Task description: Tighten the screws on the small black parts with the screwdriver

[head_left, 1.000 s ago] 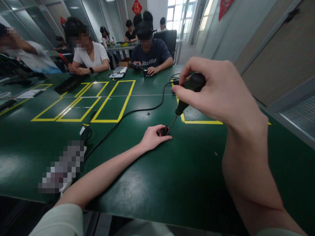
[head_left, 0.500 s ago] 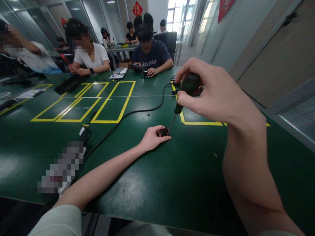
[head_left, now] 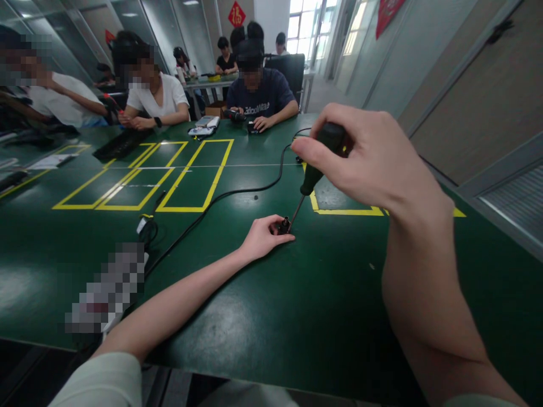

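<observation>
On the green tabletop, my left hand (head_left: 263,237) pinches a small dark part (head_left: 284,226) with a short round post standing up from it. Its exact kind is too small to tell, and my fingers partly cover it. My right hand (head_left: 360,158) is wrapped round the dark handle of a screwdriver (head_left: 311,180), held above and to the right. The screwdriver slants down to the left, and its thin metal shaft meets the right side of the dark part. The top of the handle is partly hidden by my fingers.
A black cable (head_left: 237,192) crosses the green table (head_left: 237,322) behind my left hand. A pixelated power strip (head_left: 110,288) lies at left. Yellow tape outlines (head_left: 203,210) mark the surface. Across the table, a person in a dark shirt (head_left: 265,96) handles a black object; others sit at left.
My right thumb and fingers have shifted round the screwdriver handle, the thumb now stretching further left. My left hand and the dark part have stayed in place.
</observation>
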Action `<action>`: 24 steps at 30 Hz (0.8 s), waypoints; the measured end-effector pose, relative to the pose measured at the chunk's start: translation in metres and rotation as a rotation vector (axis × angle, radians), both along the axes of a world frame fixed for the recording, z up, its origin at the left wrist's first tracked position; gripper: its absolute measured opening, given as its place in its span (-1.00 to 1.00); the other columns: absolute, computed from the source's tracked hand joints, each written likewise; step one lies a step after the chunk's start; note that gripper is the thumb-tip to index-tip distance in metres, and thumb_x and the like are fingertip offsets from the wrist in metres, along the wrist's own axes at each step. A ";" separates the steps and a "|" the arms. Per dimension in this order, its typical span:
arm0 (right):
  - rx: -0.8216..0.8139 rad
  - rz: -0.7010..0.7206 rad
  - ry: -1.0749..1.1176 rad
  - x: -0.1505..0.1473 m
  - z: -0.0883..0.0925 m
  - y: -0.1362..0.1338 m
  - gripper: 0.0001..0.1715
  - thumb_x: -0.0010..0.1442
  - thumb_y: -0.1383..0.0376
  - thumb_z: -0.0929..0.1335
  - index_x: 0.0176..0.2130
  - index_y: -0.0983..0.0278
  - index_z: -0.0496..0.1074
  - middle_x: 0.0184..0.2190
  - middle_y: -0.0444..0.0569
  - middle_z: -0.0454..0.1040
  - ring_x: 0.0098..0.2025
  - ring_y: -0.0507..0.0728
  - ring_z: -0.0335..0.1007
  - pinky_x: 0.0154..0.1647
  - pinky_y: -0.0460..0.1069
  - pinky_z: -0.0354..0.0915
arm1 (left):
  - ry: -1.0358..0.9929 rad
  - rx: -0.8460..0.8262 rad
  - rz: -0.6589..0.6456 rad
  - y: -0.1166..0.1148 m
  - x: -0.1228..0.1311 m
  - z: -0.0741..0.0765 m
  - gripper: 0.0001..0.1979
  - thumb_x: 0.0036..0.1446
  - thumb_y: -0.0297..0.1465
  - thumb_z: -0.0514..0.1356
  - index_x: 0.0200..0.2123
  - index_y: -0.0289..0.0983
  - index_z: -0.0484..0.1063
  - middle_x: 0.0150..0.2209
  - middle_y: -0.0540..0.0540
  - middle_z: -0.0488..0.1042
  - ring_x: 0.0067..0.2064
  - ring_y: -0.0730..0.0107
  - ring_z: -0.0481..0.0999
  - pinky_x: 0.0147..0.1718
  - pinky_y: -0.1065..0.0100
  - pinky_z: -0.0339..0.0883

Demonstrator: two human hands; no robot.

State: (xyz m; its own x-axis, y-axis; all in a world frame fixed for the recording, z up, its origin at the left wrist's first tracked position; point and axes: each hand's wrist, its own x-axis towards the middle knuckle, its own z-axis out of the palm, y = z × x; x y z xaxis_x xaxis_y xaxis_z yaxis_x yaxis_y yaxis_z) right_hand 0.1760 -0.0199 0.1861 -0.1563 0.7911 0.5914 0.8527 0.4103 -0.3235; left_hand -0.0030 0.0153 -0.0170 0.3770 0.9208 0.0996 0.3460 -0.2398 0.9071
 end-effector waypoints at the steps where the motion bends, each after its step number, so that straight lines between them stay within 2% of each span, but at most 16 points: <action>1: 0.012 -0.013 0.017 -0.001 0.000 0.000 -0.53 0.30 -0.09 0.32 -0.38 0.22 0.43 -0.50 -0.10 0.38 -0.43 0.09 0.29 -0.32 0.04 0.10 | 0.002 0.003 -0.001 0.000 0.000 0.000 -0.61 -0.05 -0.20 0.50 -0.19 -0.30 0.64 -0.46 0.02 0.49 -0.43 0.43 0.34 -0.42 0.41 0.15; 3: 0.017 -0.039 0.034 -0.002 0.002 0.001 -0.53 0.26 -0.08 0.37 -0.43 0.23 0.44 -0.53 -0.10 0.38 -0.43 0.10 0.33 -0.32 0.04 0.12 | 0.008 0.009 -0.003 0.000 0.000 0.001 -0.63 -0.04 -0.20 0.50 -0.20 -0.29 0.64 -0.46 0.02 0.49 -0.43 0.43 0.34 -0.41 0.41 0.15; 6: -0.022 -0.056 0.012 -0.003 0.003 0.000 -0.76 0.21 0.09 0.42 -0.29 0.20 0.47 -0.46 -0.08 0.45 -0.42 0.12 0.35 -0.34 0.05 0.15 | 0.012 0.009 -0.004 -0.001 0.000 0.001 -0.64 -0.03 -0.22 0.50 -0.20 -0.29 0.64 -0.46 0.03 0.48 -0.43 0.44 0.34 -0.41 0.41 0.16; 9: -0.028 -0.059 0.003 -0.003 0.002 0.000 -0.67 0.21 -0.01 0.43 -0.22 0.19 0.49 -0.40 -0.05 0.48 -0.37 0.17 0.39 -0.30 0.07 0.19 | 0.019 0.000 -0.002 -0.001 0.001 0.001 -0.64 -0.03 -0.22 0.50 -0.20 -0.30 0.63 -0.48 0.05 0.46 -0.44 0.45 0.34 -0.40 0.41 0.17; 11: -0.033 -0.072 0.006 -0.004 0.002 0.001 -0.56 0.21 -0.10 0.42 -0.30 0.21 0.50 -0.43 -0.03 0.47 -0.34 0.19 0.41 -0.28 0.08 0.19 | 0.026 -0.001 -0.001 -0.001 0.001 0.002 -0.64 -0.02 -0.22 0.50 -0.19 -0.30 0.63 -0.49 0.06 0.44 -0.44 0.45 0.34 -0.40 0.40 0.17; 15: 0.013 -0.071 0.038 -0.003 0.001 0.002 -0.55 0.20 -0.09 0.43 -0.41 0.23 0.49 -0.49 -0.02 0.45 -0.37 0.18 0.40 -0.28 0.07 0.18 | 0.028 0.009 -0.003 -0.002 0.001 0.003 -0.66 -0.01 -0.24 0.50 -0.20 -0.30 0.62 -0.51 0.08 0.41 -0.45 0.46 0.33 -0.40 0.40 0.16; 20: 0.028 -0.071 0.048 -0.003 0.001 0.001 -0.79 0.17 0.10 0.43 -0.33 0.18 0.47 -0.44 -0.04 0.49 -0.40 0.17 0.37 -0.31 0.08 0.24 | 0.025 0.016 0.001 -0.002 0.001 0.003 -0.66 -0.01 -0.22 0.49 -0.22 -0.29 0.62 -0.51 0.07 0.40 -0.45 0.45 0.33 -0.40 0.40 0.17; 22: 0.016 -0.105 0.027 -0.005 0.001 0.001 -0.73 0.18 0.04 0.42 -0.32 0.18 0.46 -0.45 -0.04 0.46 -0.41 0.17 0.36 -0.30 0.09 0.26 | 0.027 0.014 -0.003 -0.001 0.001 0.002 -0.66 -0.01 -0.22 0.49 -0.22 -0.29 0.62 -0.51 0.07 0.40 -0.44 0.45 0.34 -0.40 0.40 0.17; 24: 0.038 -0.141 0.013 -0.006 -0.001 0.002 -0.56 0.19 -0.12 0.41 -0.34 0.20 0.48 -0.48 -0.04 0.44 -0.40 0.17 0.36 -0.27 0.11 0.26 | 0.026 0.016 -0.003 -0.001 0.001 0.001 -0.66 -0.01 -0.22 0.49 -0.22 -0.29 0.62 -0.51 0.07 0.40 -0.45 0.45 0.34 -0.40 0.40 0.17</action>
